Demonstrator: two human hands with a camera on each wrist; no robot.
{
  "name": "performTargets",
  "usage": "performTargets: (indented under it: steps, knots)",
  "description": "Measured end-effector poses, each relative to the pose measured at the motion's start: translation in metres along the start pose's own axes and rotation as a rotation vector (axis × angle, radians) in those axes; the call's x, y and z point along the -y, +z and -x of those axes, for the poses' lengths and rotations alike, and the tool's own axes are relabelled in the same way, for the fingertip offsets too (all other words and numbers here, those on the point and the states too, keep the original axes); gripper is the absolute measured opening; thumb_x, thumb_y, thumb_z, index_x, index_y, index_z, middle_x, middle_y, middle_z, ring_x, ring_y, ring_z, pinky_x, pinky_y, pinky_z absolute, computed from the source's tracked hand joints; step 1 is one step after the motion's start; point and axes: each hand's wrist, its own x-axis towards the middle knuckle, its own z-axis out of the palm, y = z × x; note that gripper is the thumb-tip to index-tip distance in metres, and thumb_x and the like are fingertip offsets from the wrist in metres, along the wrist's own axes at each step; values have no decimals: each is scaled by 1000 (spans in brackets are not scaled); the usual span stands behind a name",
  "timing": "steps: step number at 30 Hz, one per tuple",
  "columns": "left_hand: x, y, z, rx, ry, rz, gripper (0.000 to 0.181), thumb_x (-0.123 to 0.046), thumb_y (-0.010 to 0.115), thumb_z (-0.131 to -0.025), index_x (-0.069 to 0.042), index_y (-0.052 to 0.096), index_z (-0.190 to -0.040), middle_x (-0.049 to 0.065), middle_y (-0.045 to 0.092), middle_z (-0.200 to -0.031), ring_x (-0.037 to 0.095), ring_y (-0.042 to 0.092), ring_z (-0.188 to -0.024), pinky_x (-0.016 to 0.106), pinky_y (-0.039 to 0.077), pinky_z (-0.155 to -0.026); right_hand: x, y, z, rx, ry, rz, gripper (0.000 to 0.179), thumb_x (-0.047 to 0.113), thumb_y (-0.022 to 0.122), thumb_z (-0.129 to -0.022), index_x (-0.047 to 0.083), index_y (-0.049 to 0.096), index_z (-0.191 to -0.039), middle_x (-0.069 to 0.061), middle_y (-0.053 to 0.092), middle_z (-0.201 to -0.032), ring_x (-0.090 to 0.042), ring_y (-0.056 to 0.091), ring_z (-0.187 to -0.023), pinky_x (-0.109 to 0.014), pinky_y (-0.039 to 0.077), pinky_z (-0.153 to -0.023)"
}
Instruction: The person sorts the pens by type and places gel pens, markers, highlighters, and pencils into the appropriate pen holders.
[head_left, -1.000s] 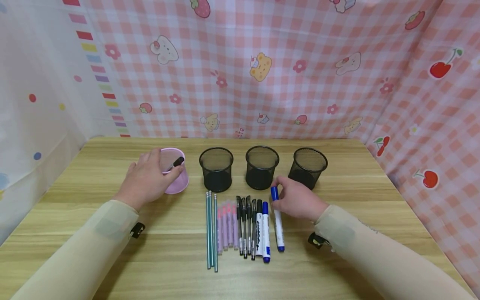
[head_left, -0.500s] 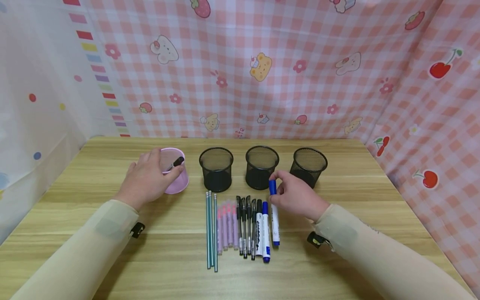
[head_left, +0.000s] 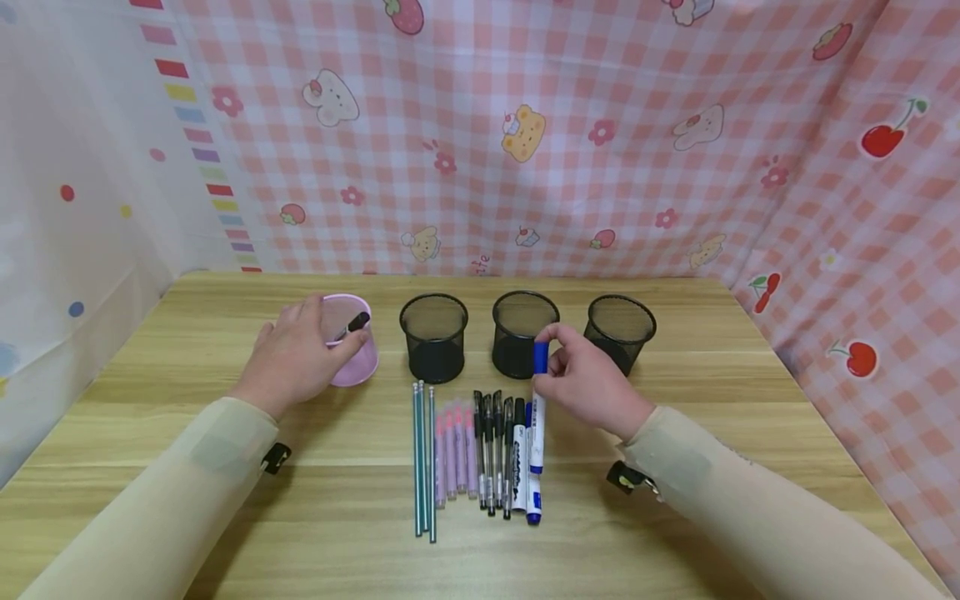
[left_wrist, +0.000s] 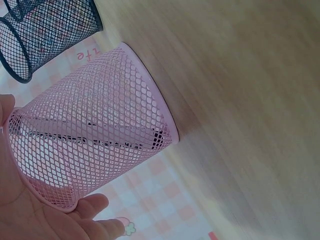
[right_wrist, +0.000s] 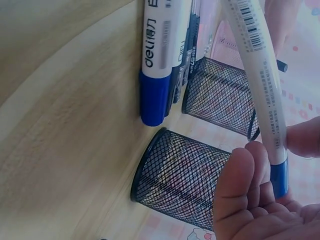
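Observation:
My left hand (head_left: 294, 358) holds the pink mesh pen cup (left_wrist: 100, 100) by its rim, thumb on one side and fingers on the other. A black-capped marker (head_left: 358, 322) leans inside it. My right hand (head_left: 592, 379) pinches a white whiteboard marker (right_wrist: 260, 85) near its blue cap (right_wrist: 279, 177). This marker is raised above the table and overlaps a second blue-capped marker (right_wrist: 156, 65) lying in the row. Beside that lie a black-capped marker (head_left: 519, 458), several black gel pens (head_left: 487, 454), several pink-purple pens (head_left: 456, 454) and several teal pencils (head_left: 423, 467).
Three black mesh pen cups stand in line right of the pink one: a left cup (head_left: 435, 358), a middle cup (head_left: 517, 354) and a right cup (head_left: 626, 333). A pink checked cloth (head_left: 465, 200) hangs behind the wooden table (head_left: 315, 517).
My right hand has lifted the blue-capped marker off the table and moved it left, over the row of pens. The left hand has stayed on the pink cup.

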Motion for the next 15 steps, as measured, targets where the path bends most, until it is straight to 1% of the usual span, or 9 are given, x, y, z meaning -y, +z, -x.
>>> performTargets:
  steps: [4,8,15]
  knots:
    - [0,0,0,0,-3,5,109,-79,43,-97,5,22,-163,32,42,-155,49,35,-147,77,14,-122,2,2,-1,-14,-17,-34,45,9,71,-92,11,52,-132,-4,62,-78,-16,48,-60,-27,39,-53]
    - [0,0,0,2,-4,6,109,-79,44,-97,5,21,-163,32,42,-156,49,34,-148,78,13,-123,4,4,-1,-27,-36,-64,45,10,72,-92,11,52,-132,-5,63,-82,-17,50,-63,-26,42,-55]
    - [1,1,0,4,-6,5,108,-79,44,-97,4,21,-163,32,41,-156,49,34,-148,78,13,-123,6,8,-3,-37,-93,-152,45,7,71,-94,5,50,-134,-9,64,-87,-18,54,-69,-25,46,-57]
